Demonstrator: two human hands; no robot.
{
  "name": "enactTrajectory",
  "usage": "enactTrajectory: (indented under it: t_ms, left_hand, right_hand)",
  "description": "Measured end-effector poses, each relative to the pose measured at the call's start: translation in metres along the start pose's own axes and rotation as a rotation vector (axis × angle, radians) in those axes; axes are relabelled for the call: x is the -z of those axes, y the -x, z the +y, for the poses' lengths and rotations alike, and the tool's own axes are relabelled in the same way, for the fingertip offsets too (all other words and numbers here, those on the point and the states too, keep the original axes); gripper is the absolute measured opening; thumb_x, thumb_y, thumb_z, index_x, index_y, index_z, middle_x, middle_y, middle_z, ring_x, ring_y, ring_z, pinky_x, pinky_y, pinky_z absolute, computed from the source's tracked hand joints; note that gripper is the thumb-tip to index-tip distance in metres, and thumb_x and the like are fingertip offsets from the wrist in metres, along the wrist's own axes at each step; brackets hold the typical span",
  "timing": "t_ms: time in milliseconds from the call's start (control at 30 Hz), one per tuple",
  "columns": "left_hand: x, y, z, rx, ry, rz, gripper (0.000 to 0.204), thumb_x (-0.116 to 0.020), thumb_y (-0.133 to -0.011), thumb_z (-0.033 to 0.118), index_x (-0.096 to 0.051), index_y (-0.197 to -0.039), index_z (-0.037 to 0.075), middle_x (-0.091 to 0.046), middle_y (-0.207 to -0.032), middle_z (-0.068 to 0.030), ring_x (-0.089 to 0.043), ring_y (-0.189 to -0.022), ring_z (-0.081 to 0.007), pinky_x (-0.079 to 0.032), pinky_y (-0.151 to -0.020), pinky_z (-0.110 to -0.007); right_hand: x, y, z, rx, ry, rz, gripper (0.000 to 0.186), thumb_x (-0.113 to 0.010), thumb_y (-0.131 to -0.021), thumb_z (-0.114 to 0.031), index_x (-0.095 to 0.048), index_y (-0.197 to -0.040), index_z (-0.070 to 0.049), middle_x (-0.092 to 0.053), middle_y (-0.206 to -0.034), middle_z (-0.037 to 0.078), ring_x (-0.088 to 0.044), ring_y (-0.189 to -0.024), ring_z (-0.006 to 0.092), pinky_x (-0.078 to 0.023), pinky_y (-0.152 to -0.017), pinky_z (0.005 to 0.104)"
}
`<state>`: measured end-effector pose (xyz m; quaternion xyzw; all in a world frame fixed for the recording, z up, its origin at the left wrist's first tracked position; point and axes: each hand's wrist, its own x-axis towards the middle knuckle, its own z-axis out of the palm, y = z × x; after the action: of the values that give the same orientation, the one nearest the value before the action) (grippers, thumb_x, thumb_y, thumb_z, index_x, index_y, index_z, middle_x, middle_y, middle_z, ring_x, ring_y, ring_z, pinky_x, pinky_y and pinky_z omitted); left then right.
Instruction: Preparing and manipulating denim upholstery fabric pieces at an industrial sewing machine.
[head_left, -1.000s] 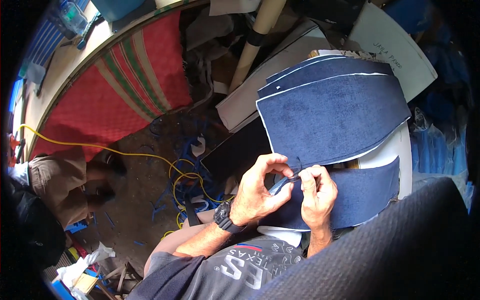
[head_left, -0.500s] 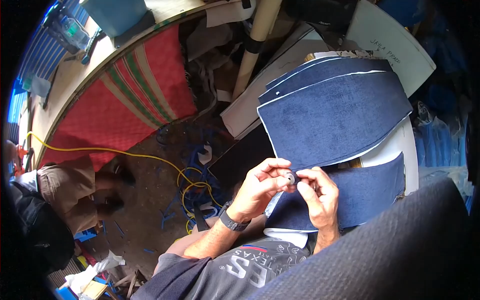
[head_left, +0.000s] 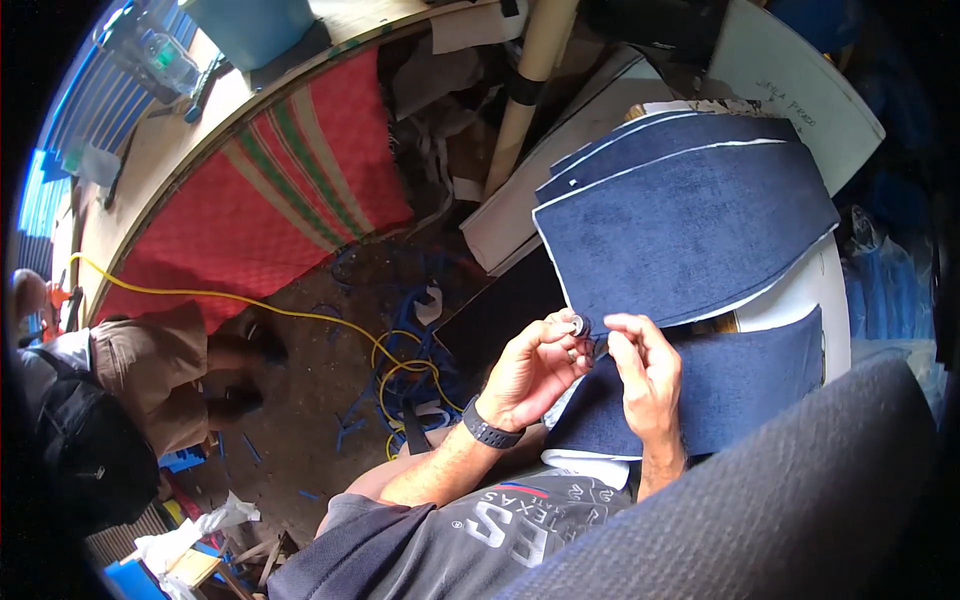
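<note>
Disc [head_left: 578, 326], likely light, best rim-held, is sitting pinched in left hand [head_left: 532, 376] by blue panel [head_left: 690, 230], right hand [head_left: 648, 385] loosely curled, hold unclear.

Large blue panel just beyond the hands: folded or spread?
Spread: the large blue panel lies opened out, broad face up, pale edges showing along its top and left side, no fold visible.

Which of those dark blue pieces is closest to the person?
The lowest blue piece, partly hidden behind the right hand; the upper blue pieces overlap one another farther away.
</note>
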<state>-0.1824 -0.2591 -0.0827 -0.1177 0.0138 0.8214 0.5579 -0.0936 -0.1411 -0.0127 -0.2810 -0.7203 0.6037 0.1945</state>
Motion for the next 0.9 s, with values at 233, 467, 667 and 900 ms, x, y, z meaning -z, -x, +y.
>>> enactTrajectory:
  t_ms: [233, 467, 667, 900]
  left_hand:
    - [0.001, 0.003, -0.005, -0.083, -0.206, 0.023, 0.027, -0.065, -0.089, 0.011, -0.054, -0.114, 0.008, -0.065, -0.099, -0.0048, -0.059, -0.088, -0.0147, -0.048, -0.083, -0.03]
    - [0.001, 0.004, -0.007, -0.071, -0.355, -0.068, 0.036, -0.065, -0.087, 0.01, -0.051, -0.12, 0.006, -0.064, -0.099, -0.0042, -0.06, -0.09, -0.0125, -0.047, -0.085, -0.03]
    - [-0.008, 0.007, -0.003, 0.039, -0.476, -0.147, 0.041, -0.069, -0.082, 0.002, -0.05, -0.118, 0.006, -0.065, -0.102, -0.0058, -0.063, -0.091, -0.0127, -0.048, -0.084, -0.027]
    - [-0.023, 0.011, -0.012, -0.055, -0.699, -0.083, 0.042, -0.068, -0.08, -0.006, -0.049, -0.115, 0.005, -0.062, -0.097, -0.0046, -0.063, -0.09, -0.0118, -0.052, -0.082, -0.027]
  right_hand:
    - [0.005, -0.011, -0.003, 0.305, 0.329, -0.149, 0.005, -0.064, -0.087, 0.001, -0.063, -0.092, 0.002, -0.053, -0.075, 0.002, -0.049, -0.061, 0.0094, -0.038, -0.054, 0.0245]
    - [-0.003, -0.011, -0.007, 0.563, 0.585, 0.081, 0.006, -0.064, -0.084, 0.006, -0.061, -0.087, 0.001, -0.054, -0.075, 0.006, -0.052, -0.061, 0.0134, -0.041, -0.053, 0.0273]
    - [0.014, -0.02, 0.007, 0.486, 0.506, 0.158, 0.008, -0.065, -0.085, 0.003, -0.061, -0.09, -0.001, -0.053, -0.075, 0.004, -0.051, -0.062, 0.0117, -0.042, -0.055, 0.0266]
    - [0.044, -0.021, -0.009, -0.031, 0.552, 0.174, 0.011, -0.063, -0.091, -0.003, -0.059, -0.101, 0.001, -0.052, -0.081, 0.0, -0.05, -0.071, 0.0078, -0.043, -0.065, 0.0249]
